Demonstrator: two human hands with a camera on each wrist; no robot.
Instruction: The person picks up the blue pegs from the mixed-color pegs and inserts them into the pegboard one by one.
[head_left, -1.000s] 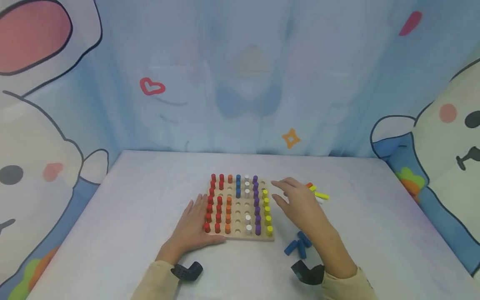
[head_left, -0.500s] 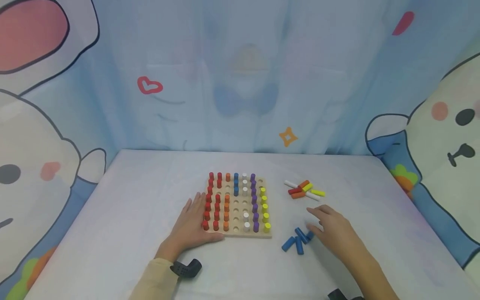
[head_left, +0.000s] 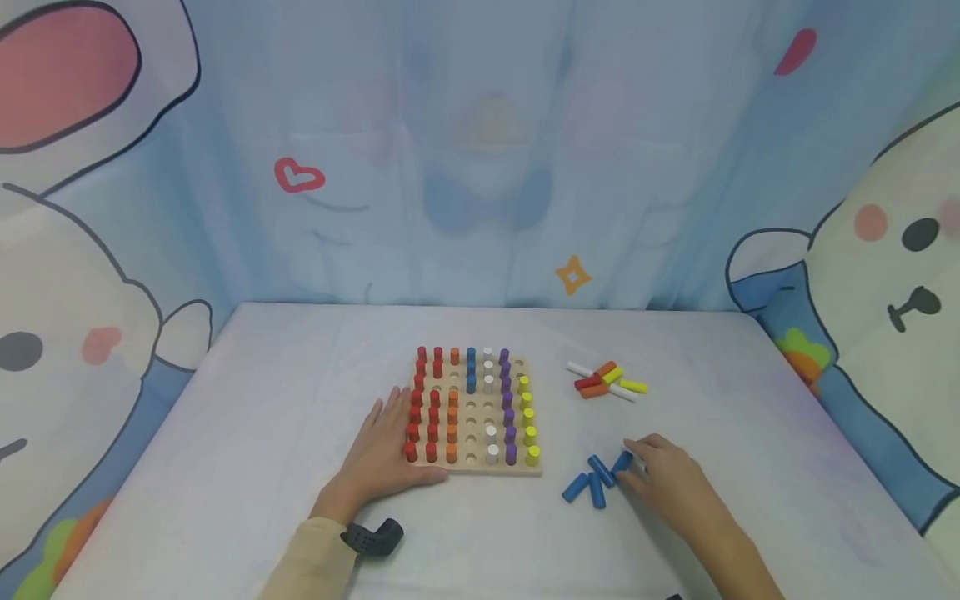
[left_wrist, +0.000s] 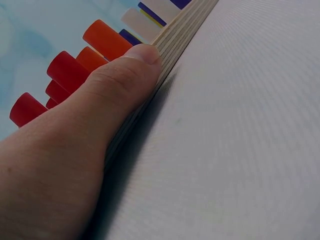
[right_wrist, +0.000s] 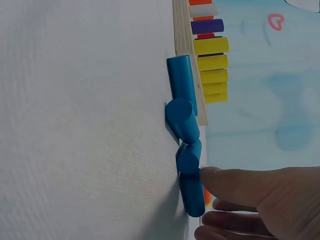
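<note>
- Resting flat, fingers straight, the left hand lies on the worktop, thumb pressed against the near left corner of the wooden pegboard.
- Right hand, fingers relaxed, touches the rightmost of the loose blue pegs lying near the worktop's front edge, just right of the board.
- Mixed loose pegs lie farther back.

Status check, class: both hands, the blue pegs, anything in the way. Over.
Left hand flat, steadying peg board. Right hand fingers touching blue pegs, none lifted. Nothing between pegs and board.
</note>
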